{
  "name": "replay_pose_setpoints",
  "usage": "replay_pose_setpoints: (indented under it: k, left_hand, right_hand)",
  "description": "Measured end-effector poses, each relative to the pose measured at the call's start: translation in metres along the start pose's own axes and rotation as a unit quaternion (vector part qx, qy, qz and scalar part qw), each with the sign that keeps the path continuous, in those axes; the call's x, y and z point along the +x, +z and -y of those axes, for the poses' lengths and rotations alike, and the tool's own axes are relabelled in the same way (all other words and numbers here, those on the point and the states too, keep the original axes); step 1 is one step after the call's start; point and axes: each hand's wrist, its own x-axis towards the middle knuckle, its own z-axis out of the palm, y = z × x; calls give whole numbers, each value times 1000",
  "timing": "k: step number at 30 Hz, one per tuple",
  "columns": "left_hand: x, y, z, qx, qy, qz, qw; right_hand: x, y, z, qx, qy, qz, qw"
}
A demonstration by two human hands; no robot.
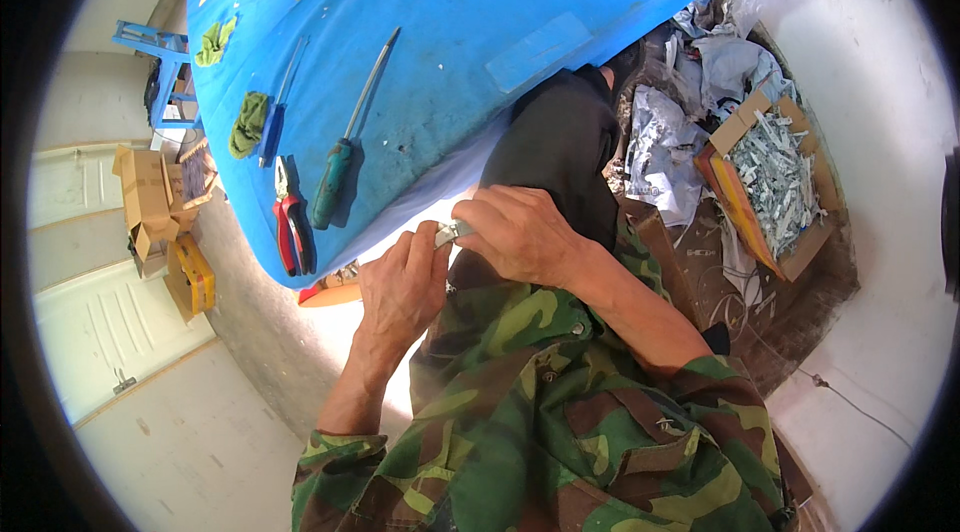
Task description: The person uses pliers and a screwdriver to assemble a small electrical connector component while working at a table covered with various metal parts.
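Blue table top [470,22] spans upper view, white floor below. Left hand [400,287] and right hand [520,232] meet just under table edge, over dark trouser leg [560,147]. Both closed on small silvery metal piece [452,231], pinched between fingertips; piece mostly hidden. Left of grip, on table: red-handled pliers [288,222], green-handled screwdriver [340,157], green rag [248,124]. Right of grip, well apart: cardboard box [735,127] of pale metal scraps, crumpled paper [660,137].
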Motion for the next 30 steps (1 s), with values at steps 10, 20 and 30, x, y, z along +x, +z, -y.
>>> replay_pose_setpoints:
  k: [10,20,30]
  left_hand:
    - [-4,16,-11,-6,-55,-55,997]
    - [-4,43,-20,-48,-99,-150,983]
    - [-7,50,-26,-112,-131,-161,972]
  right_hand:
    - [1,5,-2,-20,3,-27,999]
    - [-4,16,-5,-37,19,-58,997]
    - [-4,14,-1,-46,25,-71,996]
